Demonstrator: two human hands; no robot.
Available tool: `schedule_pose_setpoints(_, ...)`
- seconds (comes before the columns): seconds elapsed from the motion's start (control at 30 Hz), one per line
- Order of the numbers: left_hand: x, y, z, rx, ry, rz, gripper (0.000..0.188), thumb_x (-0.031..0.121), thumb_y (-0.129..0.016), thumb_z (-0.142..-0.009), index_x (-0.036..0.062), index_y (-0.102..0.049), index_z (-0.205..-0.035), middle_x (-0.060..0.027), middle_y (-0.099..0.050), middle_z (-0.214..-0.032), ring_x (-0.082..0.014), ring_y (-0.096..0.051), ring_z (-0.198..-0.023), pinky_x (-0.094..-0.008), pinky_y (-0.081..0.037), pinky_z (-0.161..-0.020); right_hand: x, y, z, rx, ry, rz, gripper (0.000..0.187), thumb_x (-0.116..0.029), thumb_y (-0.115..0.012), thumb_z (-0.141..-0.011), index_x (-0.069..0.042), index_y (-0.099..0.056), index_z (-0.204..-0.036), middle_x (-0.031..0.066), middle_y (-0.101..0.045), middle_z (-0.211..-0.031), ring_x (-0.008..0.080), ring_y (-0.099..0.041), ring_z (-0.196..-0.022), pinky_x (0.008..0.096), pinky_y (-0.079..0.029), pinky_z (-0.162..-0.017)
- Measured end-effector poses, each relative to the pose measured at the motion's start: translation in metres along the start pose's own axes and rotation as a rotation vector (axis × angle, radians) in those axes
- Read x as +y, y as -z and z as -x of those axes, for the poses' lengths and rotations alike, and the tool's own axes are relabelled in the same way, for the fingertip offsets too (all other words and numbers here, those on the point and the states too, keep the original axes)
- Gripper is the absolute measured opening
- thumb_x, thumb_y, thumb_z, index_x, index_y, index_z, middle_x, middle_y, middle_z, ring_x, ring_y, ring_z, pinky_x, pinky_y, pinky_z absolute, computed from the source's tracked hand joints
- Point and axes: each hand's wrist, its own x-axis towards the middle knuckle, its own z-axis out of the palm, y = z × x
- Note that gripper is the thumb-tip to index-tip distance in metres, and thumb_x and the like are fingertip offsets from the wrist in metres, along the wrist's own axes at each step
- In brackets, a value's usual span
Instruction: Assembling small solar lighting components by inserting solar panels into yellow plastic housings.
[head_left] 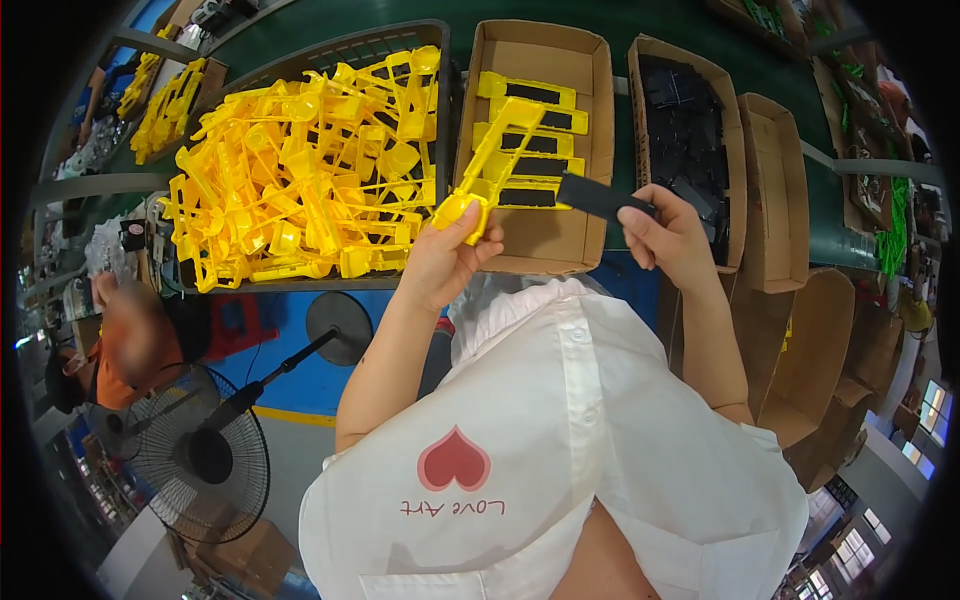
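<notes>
My left hand grips a yellow plastic frame by its rounded lower end, thumb on top, the long open part slanting up to the right. Between thumb and fingers my right hand pinches a flat black rectangular plate. The plate points left toward the frame, its far end just right of it and apart from my left hand. Behind them stands a shallow cardboard box. Inside it several yellow frames with black panels lie stacked in a row, partly hidden by the held frame.
A dark plastic crate heaped with yellow parts stands on the left. To the right, a cardboard box holds black plates, beside a narrower box. A pedestal fan and another person are at lower left.
</notes>
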Motion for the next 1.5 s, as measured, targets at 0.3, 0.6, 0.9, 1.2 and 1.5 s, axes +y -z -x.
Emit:
schedule_pose_setpoints(0.3,-0.024,-0.032,0.002,-0.024,-0.237,-0.306,0.031,0.019,-0.052,-0.085,0.0002,-0.05,-0.109,-0.0088,-0.056,-0.099,-0.0161,-0.054,-0.089,-0.0267,-0.043,-0.079,0.01,-0.019,-0.006,-0.045,-0.017,0.103,0.016,-0.014,-0.061,-0.079,-0.001,-0.052,-0.076,0.0023,-0.055,-0.056,0.0036,-0.043,-0.039,0.0163,-0.034,-0.037)
schedule_pose_setpoints(0.6,-0.026,-0.048,-0.013,0.254,-1.222,-1.48,0.035,-0.011,-0.051,-0.067,-0.0028,-0.053,-0.101,-0.0189,-0.051,-0.113,-0.0328,-0.048,-0.106,-0.0335,-0.039,-0.087,0.005,-0.051,-0.002,0.125,0.057,0.019,0.018,-0.017,-0.054,-0.084,0.0,-0.056,-0.083,0.0044,-0.06,-0.067,0.006,-0.052,-0.046,0.0166,-0.041,-0.042)
schedule_pose_setpoints(0.9,-0.027,-0.037,-0.019,0.188,-1.228,-1.803,0.041,-0.004,-0.057,-0.064,-0.0034,-0.05,-0.104,-0.0179,-0.052,-0.111,-0.0339,-0.046,-0.108,-0.0359,-0.04,-0.086,0.02,-0.045,-0.01,0.126,-0.013,0.005,0.016,-0.013,-0.053,-0.084,0.001,-0.054,-0.091,0.0045,-0.059,-0.069,0.0064,-0.052,-0.047,0.0173,-0.04,-0.041)
schedule_pose_setpoints(1.2,-0.016,-0.038,-0.012,0.174,-0.887,-1.242,0.025,-0.001,-0.049,-0.079,0.0026,-0.054,-0.103,-0.0114,-0.055,-0.099,-0.0218,-0.053,-0.093,-0.0249,-0.039,-0.08,0.035,-0.022,-0.02,0.145,-0.063,0.066,0.014,-0.015,-0.052,-0.084,-0.002,-0.051,-0.078,0.003,-0.056,-0.06,0.0054,-0.049,-0.041,0.0165,-0.036,-0.037)
schedule_pose_setpoints(1.5,0.02,-0.01,-0.007,-0.016,0.018,-0.809,0.022,0.016,-0.061,-0.079,-0.0016,-0.058,-0.093,-0.0052,-0.057,-0.068,-0.0096,-0.052,-0.054,-0.0211,-0.044,-0.049,0.007,-0.018,-0.016,-0.171,-0.092,0.136,0.022,-0.016,-0.053,-0.084,-0.005,-0.046,-0.066,0.0007,-0.05,-0.05,0.0049,-0.044,-0.037,0.0175,-0.033,-0.035)
